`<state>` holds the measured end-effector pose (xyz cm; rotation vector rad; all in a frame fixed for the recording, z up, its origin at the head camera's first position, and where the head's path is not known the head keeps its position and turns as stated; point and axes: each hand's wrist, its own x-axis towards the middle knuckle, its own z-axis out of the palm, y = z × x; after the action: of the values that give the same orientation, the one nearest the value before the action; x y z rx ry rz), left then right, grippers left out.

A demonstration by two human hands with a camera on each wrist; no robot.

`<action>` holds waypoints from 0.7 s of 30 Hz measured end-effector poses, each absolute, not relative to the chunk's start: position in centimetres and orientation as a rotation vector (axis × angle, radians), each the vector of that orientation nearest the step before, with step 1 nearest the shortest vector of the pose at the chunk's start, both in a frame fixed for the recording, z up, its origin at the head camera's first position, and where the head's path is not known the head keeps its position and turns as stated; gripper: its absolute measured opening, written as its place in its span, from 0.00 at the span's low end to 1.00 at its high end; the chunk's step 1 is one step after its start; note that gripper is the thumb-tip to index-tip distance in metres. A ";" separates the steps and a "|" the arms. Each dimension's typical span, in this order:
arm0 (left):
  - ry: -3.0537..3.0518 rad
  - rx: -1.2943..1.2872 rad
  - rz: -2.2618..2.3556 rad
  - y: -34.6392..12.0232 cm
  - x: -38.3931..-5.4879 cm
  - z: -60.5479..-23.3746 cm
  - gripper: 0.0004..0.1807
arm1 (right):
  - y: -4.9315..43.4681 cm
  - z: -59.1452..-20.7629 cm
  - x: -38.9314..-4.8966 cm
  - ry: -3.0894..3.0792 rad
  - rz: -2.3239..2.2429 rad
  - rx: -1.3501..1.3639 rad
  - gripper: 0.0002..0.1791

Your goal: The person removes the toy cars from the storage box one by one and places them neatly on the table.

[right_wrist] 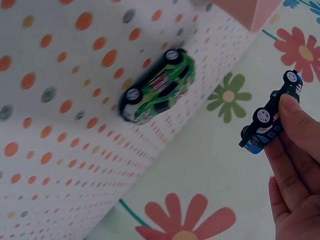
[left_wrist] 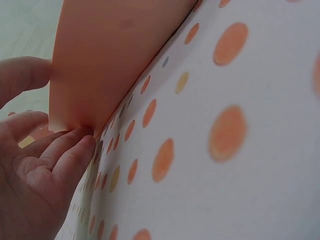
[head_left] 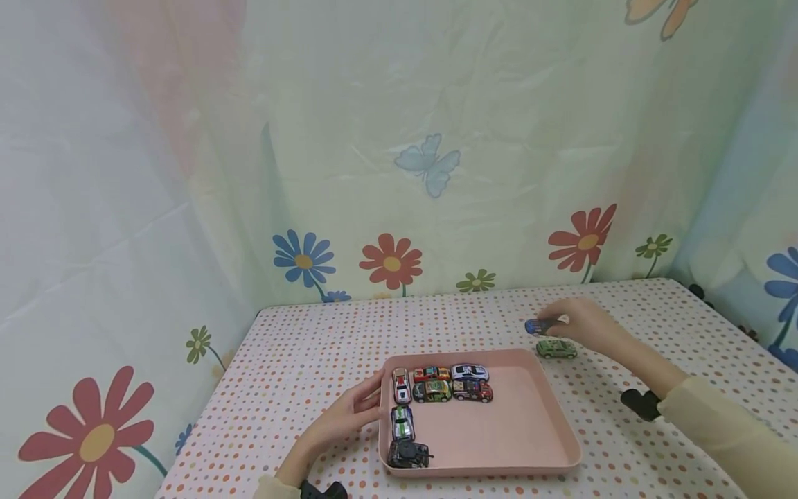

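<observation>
My right hand (head_left: 582,324) pinches a blue and black toy car (head_left: 537,326) between thumb and fingers, above the table's back right. In the right wrist view that toy car (right_wrist: 270,114) shows its wheels and dark underside. Close by, a green toy car (head_left: 556,348) stands on the table beside the tray's right back corner. Several toy cars, including a white and red toy car (head_left: 402,386) and a black toy vehicle (head_left: 409,454), line the left and back of a pink tray (head_left: 499,436). My left hand (head_left: 349,414) touches the tray's left wall from outside, its fingers fairly straight.
A dotted cloth (head_left: 299,353) covers the table. Behind it hangs a pale curtain (head_left: 499,208) printed with flowers and butterflies. Small dark objects (head_left: 697,291) sit just beyond the table's right edge. The tray's raised rim surrounds the cars.
</observation>
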<state>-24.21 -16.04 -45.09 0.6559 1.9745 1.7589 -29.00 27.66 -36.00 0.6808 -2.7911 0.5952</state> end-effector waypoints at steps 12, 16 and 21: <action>1.976 0.656 1.753 -16.0 -24.2 -45.0 0.36 | 30.0 -37.5 -28.8 -2.743 0.563 0.760 0.12; 1.971 0.658 1.762 -15.9 -24.2 -45.0 0.36 | 30.3 -38.2 -28.7 -2.766 0.582 0.730 0.12; 1.968 0.650 1.764 -15.9 -24.2 -45.0 0.36 | 30.5 -39.1 -28.4 -2.779 0.601 0.713 0.12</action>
<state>-24.16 -15.93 -45.04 0.6496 1.9676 1.7637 -28.43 30.45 -39.10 0.7125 -2.7793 0.6014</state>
